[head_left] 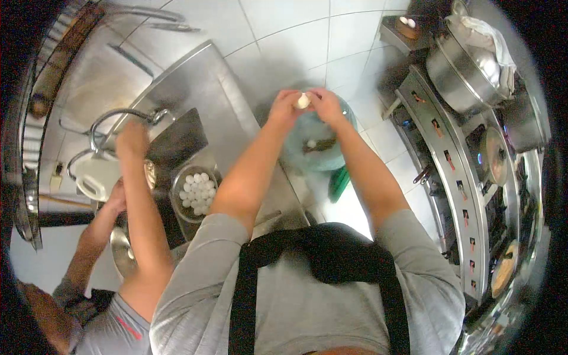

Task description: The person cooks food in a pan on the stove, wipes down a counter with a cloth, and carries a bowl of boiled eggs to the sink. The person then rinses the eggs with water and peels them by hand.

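An egg [303, 100], pale cream, is held between the fingertips of my left hand [285, 106] and my right hand [327, 106]. Both hands are closed around it from either side. Directly below is a bin [345, 142] with a translucent bluish-green liner. Inside the bin lie a small white piece [312, 144] and some dark matter. To the left, a metal basin [176, 190] on the counter contains several white eggs [198, 192]. Whether the egg in my fingers still has shell on it is too blurred to tell.
On my left, a co-worker's hand [131, 141] is by the faucet [94, 133]. A steel counter [219, 89] runs between us. The stove [444, 130] stands on my right, with a large steel pot [461, 77] and a pan lid [496, 155]. Two white eggs [407, 22] sit at the back.
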Demonstrator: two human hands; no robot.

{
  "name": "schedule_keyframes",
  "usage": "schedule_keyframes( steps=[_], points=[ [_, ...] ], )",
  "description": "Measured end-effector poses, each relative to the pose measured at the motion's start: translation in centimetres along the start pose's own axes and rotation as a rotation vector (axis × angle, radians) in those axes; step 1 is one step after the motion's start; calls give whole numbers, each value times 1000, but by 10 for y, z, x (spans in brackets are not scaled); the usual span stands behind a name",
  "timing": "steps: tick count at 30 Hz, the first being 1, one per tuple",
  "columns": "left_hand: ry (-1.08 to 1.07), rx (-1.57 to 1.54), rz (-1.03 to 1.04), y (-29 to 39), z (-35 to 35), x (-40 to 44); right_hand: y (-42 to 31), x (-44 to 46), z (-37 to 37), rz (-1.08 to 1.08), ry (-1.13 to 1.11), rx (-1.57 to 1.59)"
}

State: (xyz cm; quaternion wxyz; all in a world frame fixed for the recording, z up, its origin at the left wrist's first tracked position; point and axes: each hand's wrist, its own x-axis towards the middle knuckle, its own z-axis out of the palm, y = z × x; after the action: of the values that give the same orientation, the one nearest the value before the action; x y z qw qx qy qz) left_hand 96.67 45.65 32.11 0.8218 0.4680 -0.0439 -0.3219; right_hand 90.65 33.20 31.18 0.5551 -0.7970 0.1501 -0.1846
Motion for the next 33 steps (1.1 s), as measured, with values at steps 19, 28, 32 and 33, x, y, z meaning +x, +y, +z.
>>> schedule_keyframes(
  steps=[19, 28, 32, 33],
  points=[
    [168, -103, 21, -63, -24, 44, 59, 6, 28, 283, 284, 119],
    [119, 98, -68, -49, -10, 30, 54, 5, 14, -34, 220, -228],
    [10, 32, -123, -51, -17, 33, 65, 8, 12, 8, 213, -278],
    [-10, 6, -146, -51, -18, 34, 67, 8, 11, 18, 196, -281]
  ],
)
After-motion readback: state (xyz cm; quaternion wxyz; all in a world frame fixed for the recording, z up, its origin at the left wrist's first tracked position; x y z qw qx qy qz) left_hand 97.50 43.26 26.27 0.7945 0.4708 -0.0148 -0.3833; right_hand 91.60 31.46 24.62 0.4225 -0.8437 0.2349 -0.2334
